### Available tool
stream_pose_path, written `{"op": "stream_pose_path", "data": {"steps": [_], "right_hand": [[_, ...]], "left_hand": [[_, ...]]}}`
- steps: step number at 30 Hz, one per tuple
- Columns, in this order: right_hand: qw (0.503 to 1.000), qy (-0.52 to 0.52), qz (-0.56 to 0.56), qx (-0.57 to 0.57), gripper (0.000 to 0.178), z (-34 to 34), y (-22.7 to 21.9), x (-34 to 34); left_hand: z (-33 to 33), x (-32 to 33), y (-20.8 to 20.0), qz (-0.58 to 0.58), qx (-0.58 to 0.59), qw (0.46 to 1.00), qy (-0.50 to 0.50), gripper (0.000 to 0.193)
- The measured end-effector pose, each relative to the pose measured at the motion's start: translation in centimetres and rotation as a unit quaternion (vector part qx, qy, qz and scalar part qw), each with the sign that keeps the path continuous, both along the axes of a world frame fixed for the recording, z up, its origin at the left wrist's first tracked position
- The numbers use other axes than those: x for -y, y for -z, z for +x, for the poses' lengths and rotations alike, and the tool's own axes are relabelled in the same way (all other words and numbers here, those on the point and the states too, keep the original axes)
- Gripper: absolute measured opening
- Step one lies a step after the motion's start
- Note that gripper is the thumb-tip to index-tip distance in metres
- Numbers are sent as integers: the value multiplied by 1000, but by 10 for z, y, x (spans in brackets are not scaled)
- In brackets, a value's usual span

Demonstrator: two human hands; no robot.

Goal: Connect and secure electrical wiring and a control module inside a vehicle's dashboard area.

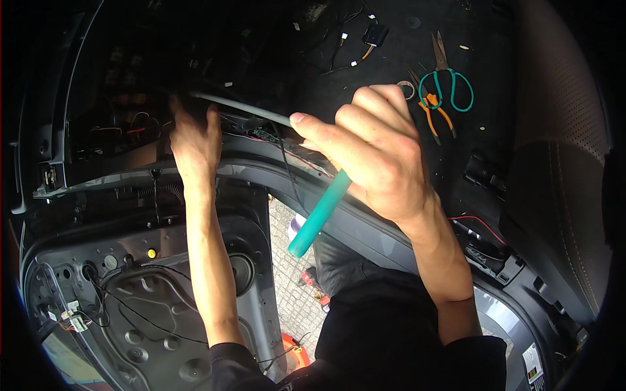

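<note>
My right hand [385,153] is closed around a T-handle wrench with a green grip [319,215]. Its long grey shaft runs left from beside my thumb into the dark area at the upper left, where the tip is hard to see. Close to that tip is my left hand [197,146], reaching into the shadow with thumb and forefinger apart. Its other fingers are lost in the dark, and I see nothing held in it. Loose wires [138,130] lie just left of this hand, by the car's door sill [261,153].
On the dark car floor lie green-handled scissors [444,78], orange-handled pliers [435,117], a tape roll [405,90] and a black connector with wires [374,35]. The stripped door panel [150,313] stands open at lower left. A seat [564,150] borders the right.
</note>
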State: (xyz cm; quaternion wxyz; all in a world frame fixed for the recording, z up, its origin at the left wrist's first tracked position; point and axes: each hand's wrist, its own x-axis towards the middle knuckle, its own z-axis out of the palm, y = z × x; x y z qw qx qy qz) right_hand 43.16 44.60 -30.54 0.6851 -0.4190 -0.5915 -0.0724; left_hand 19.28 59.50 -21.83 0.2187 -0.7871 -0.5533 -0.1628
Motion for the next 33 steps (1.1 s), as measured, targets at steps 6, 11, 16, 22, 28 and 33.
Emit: {"op": "stream_pose_path", "data": {"steps": [6, 11, 16, 22, 28, 33], "right_hand": [[1000, -4, 10, 2, 37, -1, -4, -4], [998, 29, 0, 57, 30, 5, -18, 1], [978, 124, 55, 158, 30, 15, -42, -7], [980, -59, -182, -52, 29, 5, -57, 12], [763, -385, -114, -507, 47, -11, -57, 26], [843, -277, -70, -456, 34, -36, -38, 22]], "left_hand": [[-9, -1, 4, 1, 10, 1000, -7, 83], [-7, 0, 2, 31, -6, 999, 42, 82], [5, 8, -1, -46, 67, 997, -17, 81], [20, 19, -11, -116, 141, 982, -41, 85], [25, 19, -13, -130, 154, 978, -51, 84], [23, 18, -7, -109, 155, 981, -45, 84]]}}
